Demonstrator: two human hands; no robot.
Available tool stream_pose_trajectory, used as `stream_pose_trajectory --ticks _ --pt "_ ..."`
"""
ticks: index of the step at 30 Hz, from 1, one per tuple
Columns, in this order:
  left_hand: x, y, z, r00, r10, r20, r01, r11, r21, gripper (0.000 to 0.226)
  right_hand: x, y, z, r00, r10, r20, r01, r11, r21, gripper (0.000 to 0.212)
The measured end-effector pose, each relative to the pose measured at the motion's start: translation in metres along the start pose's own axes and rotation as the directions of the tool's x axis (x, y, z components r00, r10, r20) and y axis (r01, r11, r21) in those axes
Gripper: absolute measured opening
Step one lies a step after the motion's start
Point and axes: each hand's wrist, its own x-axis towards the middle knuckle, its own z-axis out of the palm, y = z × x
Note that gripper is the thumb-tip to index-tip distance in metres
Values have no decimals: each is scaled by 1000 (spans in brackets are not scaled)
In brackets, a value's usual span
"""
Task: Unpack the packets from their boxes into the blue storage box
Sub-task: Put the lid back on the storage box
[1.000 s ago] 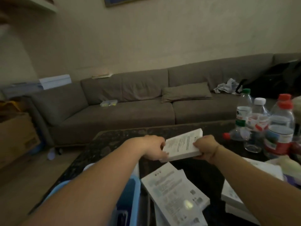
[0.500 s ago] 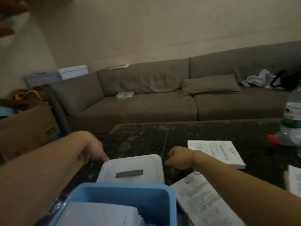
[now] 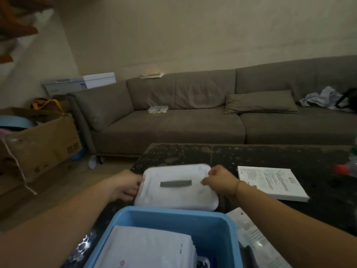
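Storage box: the blue plastic storage box (image 3: pixel 210 227) stands open at the near edge of the dark speckled stone tabletop (image 3: pixel 270 155). A stack of white flat packets (image 3: pixel 146 248) lies inside it, filling the left part.

Lid: a white rounded-rectangle plastic lid with a grey strip handle (image 3: pixel 176 187) lies just beyond the box's far rim.

Left hand: the left hand (image 3: pixel 126 185) holds the lid's left edge, fingers curled around it.

Right hand: the right hand (image 3: pixel 220 181) is on the lid's right edge, fingers bent onto it. How far they wrap under is hidden.

Change: a second ago both hands held a white printed cardboard box (image 3: pixel 270 182) up over the tabletop. That box now lies flat on the tabletop, to the right of the lid and apart from both hands. Half a second ago the hands were only coming in on the lid; now both have hold of it.

Other items: a white printed paper sheet (image 3: pixel 249 229) lies beside the box's right wall. A red-capped bottle (image 3: pixel 345 167) lies at the far right, blurred.

Assessment: the cardboard box appears emptied and set aside. Taking up the lid suggests unpacking is near complete and closing the storage box comes next.
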Motion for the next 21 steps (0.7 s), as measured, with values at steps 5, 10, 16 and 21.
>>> stream_pose_trajectory --ticks 5,10,16,21 --pt "-49 27 -20 960 128 -248 -179 964 -195 26 -57 -32 -26 965 -185 -183 186 982 -15 51" --pt "-145 -2 -25 920 264 -290 -314 939 -142 21 -160 -18 -35 944 -293 -151 296 955 2 49" --pt "-219 -66 0 894 355 -273 -369 929 1 24 -234 24 -8 967 -255 -12 239 921 -308 62" --pt "-220 -99 11 879 358 -314 -367 930 32 22 -251 33 7 947 -317 -54 266 867 -421 60"
